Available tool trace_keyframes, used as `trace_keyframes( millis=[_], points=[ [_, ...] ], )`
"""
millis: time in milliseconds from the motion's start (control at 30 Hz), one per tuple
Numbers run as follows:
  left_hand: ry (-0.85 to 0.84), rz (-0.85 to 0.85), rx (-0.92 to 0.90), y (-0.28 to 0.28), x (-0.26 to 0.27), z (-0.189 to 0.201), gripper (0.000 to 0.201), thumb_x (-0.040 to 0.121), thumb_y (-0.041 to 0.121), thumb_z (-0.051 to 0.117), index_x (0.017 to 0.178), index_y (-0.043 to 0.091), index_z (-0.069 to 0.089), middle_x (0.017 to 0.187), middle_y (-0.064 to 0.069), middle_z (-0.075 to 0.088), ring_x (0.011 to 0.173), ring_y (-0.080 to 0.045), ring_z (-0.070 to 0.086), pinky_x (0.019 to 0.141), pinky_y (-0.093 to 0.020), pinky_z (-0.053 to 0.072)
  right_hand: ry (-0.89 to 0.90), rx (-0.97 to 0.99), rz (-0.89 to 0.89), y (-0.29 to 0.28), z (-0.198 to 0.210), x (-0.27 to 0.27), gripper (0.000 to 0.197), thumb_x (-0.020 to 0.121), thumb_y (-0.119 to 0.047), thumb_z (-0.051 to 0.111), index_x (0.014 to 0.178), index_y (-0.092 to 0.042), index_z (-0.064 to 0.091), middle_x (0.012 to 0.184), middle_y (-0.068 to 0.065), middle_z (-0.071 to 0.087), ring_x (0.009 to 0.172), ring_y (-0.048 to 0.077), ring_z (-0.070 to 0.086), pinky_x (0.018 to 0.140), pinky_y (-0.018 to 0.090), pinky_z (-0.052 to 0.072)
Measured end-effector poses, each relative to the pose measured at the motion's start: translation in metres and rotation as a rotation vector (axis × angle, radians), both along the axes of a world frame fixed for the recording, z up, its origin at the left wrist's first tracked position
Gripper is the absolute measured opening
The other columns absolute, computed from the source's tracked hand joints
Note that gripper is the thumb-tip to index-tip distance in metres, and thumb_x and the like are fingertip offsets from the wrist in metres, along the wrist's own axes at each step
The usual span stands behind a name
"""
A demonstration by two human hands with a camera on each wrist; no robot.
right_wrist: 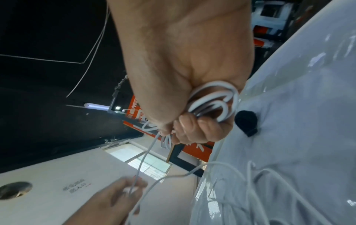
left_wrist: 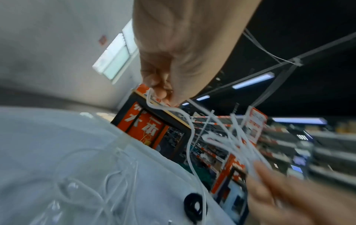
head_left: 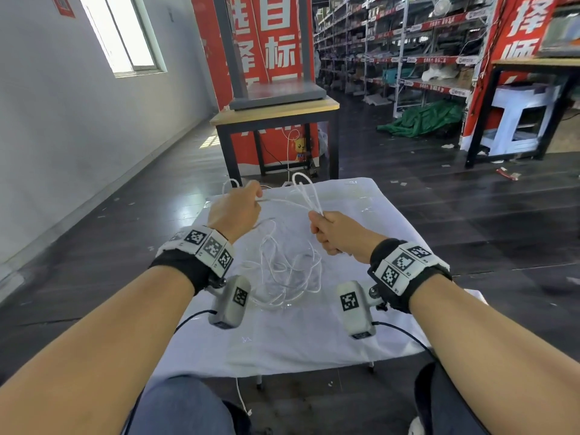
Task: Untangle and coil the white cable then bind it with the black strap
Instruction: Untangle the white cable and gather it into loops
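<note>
A long white cable (head_left: 284,268) lies in a loose tangle on the white-covered table (head_left: 361,334). My right hand (head_left: 329,233) grips a bundle of folded cable loops (right_wrist: 213,100), and more loops stick up past its fist (head_left: 306,191). My left hand (head_left: 238,205) pinches a single strand (left_wrist: 156,105) that runs taut across to the right hand. The black strap (left_wrist: 194,208), rolled into a small coil, rests on the cloth close under the right hand (right_wrist: 246,121). It is hidden behind the right hand in the head view.
The low table is covered with white cloth under clear plastic film (right_wrist: 308,76). A wooden-topped table with black legs (head_left: 276,114) stands just beyond it. Dark floor (head_left: 470,215) surrounds the table, and my knees (head_left: 185,409) are at its near edge. Storage shelves (head_left: 408,42) stand far back.
</note>
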State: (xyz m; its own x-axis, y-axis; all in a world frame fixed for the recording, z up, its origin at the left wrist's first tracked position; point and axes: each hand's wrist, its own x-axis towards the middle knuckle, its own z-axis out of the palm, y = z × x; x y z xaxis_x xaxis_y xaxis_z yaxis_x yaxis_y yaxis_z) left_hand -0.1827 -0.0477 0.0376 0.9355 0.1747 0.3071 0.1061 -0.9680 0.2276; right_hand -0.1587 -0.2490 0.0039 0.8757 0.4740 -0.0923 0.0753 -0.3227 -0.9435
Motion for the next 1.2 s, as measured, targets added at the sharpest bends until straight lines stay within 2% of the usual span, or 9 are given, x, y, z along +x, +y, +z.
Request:
trace_keyframes(
  millis=[133, 300, 433, 533, 733, 800, 900, 1067, 1200],
  points=[
    [0.023, 0.083, -0.019, 0.035, 0.011, -0.009, 0.018, 0.098, 0.024, 0.038, 0.091, 0.023, 0.054, 0.1, -0.008, 0.063, 0.074, -0.028, 0.063, 0.071, -0.036, 0.05, 0.06, -0.008, -0.119, -0.014, -0.008, 0.008, 0.038, 0.104, -0.032, 0.031, 0.073, -0.012, 0.04, 0.058, 0.001, 0.033, 0.041, 0.01, 0.027, 0.036, 0.017, 0.025],
    [-0.013, 0.168, -0.087, 0.059, 0.007, -0.017, 0.031, 0.092, 0.0, 0.04, 0.089, 0.019, 0.063, 0.102, -0.005, 0.059, 0.089, -0.027, 0.058, 0.074, -0.033, 0.046, 0.173, 0.096, -0.314, -0.022, -0.02, 0.019, 0.036, 0.102, -0.028, 0.032, 0.072, -0.011, 0.04, 0.057, 0.003, 0.03, 0.037, 0.011, 0.024, 0.035, 0.018, 0.02],
    [0.039, 0.17, -0.848, 0.06, -0.002, -0.022, 0.021, 0.1, 0.014, 0.044, 0.1, 0.005, 0.063, 0.081, -0.012, 0.064, 0.051, -0.017, 0.057, 0.045, -0.02, 0.047, 0.268, 0.214, -0.43, -0.034, -0.03, 0.026, 0.037, 0.102, -0.03, 0.032, 0.071, -0.011, 0.04, 0.057, 0.002, 0.027, 0.03, 0.008, 0.022, 0.032, 0.016, 0.019],
    [0.049, 0.228, -1.079, 0.051, -0.006, -0.028, 0.039, 0.101, 0.041, 0.04, 0.1, 0.01, 0.063, 0.071, -0.004, 0.059, 0.05, -0.014, 0.044, 0.045, -0.021, 0.033, 0.254, 0.247, -0.484, -0.033, -0.034, 0.026, 0.037, 0.103, -0.031, 0.03, 0.071, -0.012, 0.038, 0.056, 0.002, 0.026, 0.029, 0.007, 0.02, 0.032, 0.015, 0.018],
    [-0.249, 0.186, -0.109, 0.063, -0.014, -0.038, 0.042, 0.097, 0.05, 0.037, 0.114, 0.013, 0.048, 0.086, -0.004, 0.054, 0.073, -0.029, 0.053, 0.066, -0.036, 0.041, 0.293, 0.258, -0.428, -0.035, -0.036, 0.024, 0.037, 0.103, -0.031, 0.031, 0.071, -0.013, 0.038, 0.056, 0.001, 0.025, 0.036, 0.009, 0.021, 0.033, 0.017, 0.019],
    [-0.083, 0.103, -0.016, 0.067, -0.015, -0.046, 0.045, 0.096, 0.046, 0.045, 0.131, 0.017, 0.039, 0.112, -0.009, 0.049, 0.085, -0.033, 0.056, 0.072, -0.041, 0.045, 0.314, 0.251, -0.371, -0.034, -0.037, 0.021, 0.037, 0.103, -0.031, 0.031, 0.07, -0.014, 0.037, 0.056, 0.0, 0.024, 0.033, 0.007, 0.021, 0.033, 0.016, 0.019],
    [0.206, 0.018, 0.101, 0.06, -0.014, -0.058, 0.063, 0.093, 0.045, 0.051, 0.147, 0.021, 0.025, 0.144, -0.013, 0.03, 0.122, -0.034, 0.047, 0.1, -0.048, 0.039, 0.286, 0.183, -0.295, -0.024, -0.036, 0.013, 0.037, 0.103, -0.034, 0.032, 0.073, -0.013, 0.039, 0.056, -0.001, 0.028, 0.034, 0.006, 0.024, 0.035, 0.016, 0.023],
    [0.137, -0.038, -0.101, 0.02, -0.006, -0.047, 0.056, 0.09, 0.004, 0.048, 0.143, 0.015, 0.035, 0.151, -0.005, 0.026, 0.137, -0.026, 0.03, 0.11, -0.043, 0.027, 0.175, 0.073, -0.209, -0.012, -0.028, 0.006, 0.032, 0.102, -0.033, 0.034, 0.082, -0.01, 0.04, 0.058, 0.001, 0.035, 0.043, 0.011, 0.029, 0.037, 0.018, 0.026],
    [-0.001, -0.153, -0.342, -0.015, 0.002, -0.023, 0.045, 0.094, 0.015, 0.051, 0.138, 0.014, 0.045, 0.138, -0.002, 0.044, 0.104, -0.014, 0.054, 0.09, -0.028, 0.043, 0.137, 0.031, -0.129, -0.009, -0.019, 0.001, 0.038, 0.103, -0.032, 0.034, 0.071, -0.011, 0.04, 0.057, 0.002, 0.034, 0.045, 0.013, 0.029, 0.038, 0.018, 0.026]
  ],
)
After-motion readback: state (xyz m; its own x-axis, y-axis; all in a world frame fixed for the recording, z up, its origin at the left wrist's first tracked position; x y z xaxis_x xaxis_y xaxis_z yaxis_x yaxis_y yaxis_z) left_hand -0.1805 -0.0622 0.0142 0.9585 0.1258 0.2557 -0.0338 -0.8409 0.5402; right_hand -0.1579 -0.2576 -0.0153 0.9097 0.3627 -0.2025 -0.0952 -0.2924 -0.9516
